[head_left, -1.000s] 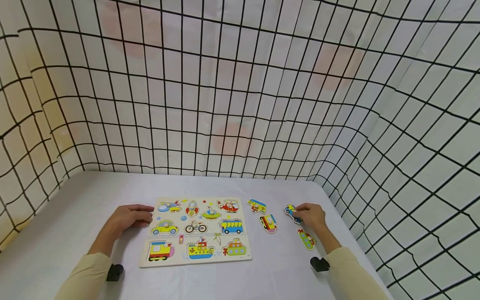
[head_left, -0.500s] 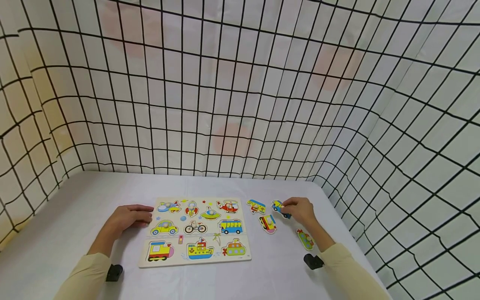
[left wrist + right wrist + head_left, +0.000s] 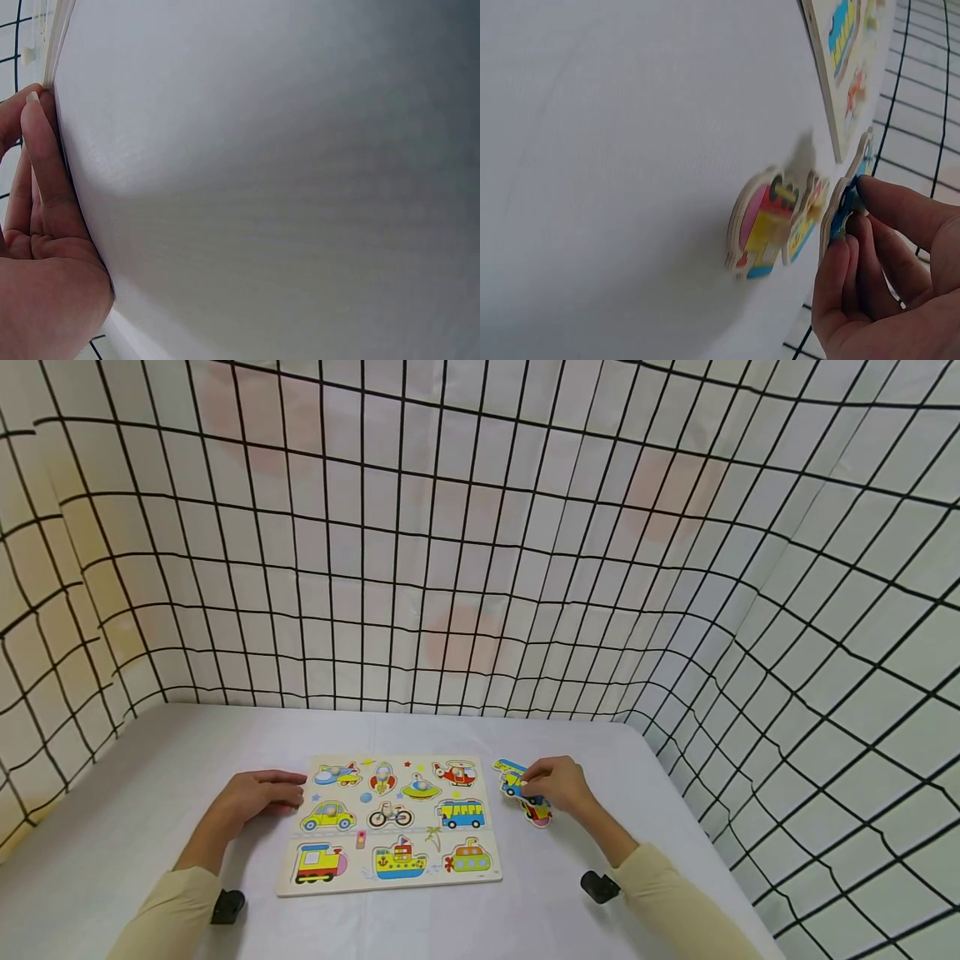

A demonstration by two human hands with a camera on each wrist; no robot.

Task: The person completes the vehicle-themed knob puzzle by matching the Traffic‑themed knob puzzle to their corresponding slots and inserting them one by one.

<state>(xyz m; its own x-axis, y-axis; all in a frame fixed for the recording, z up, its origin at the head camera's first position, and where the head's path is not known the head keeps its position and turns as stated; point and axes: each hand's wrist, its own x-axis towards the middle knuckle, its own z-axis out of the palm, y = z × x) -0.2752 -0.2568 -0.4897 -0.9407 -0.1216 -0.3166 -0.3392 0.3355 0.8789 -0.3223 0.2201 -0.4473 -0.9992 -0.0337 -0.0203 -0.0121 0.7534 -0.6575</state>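
Observation:
In the head view, my right hand [image 3: 558,783] pinches a blue-and-yellow bus puzzle piece [image 3: 512,784], held over the loose pieces right of the puzzle board [image 3: 352,882]. The right wrist view shows the thumb and fingers [image 3: 904,196] gripping the bus piece near its knob. Partly covered beneath it are a ship piece [image 3: 507,764] and a train piece [image 3: 538,815]. My left hand [image 3: 258,795] rests at the board's left edge with relaxed fingers, its fingertips [image 3: 34,97] by the rim in the left wrist view.
Knobbed pieces such as the helicopter [image 3: 456,772] and car [image 3: 328,814] sit in the board. Printed shapes without knobs show a bus [image 3: 462,813], train [image 3: 321,862], ship [image 3: 401,860] and submarine [image 3: 468,856]. Black-grid white walls [image 3: 465,568] surround the white table [image 3: 540,902].
My right hand has carried the bus piece leftward from the table's right side to over the ship and train pieces. My forearm now hides the green submarine piece. The left hand stays put.

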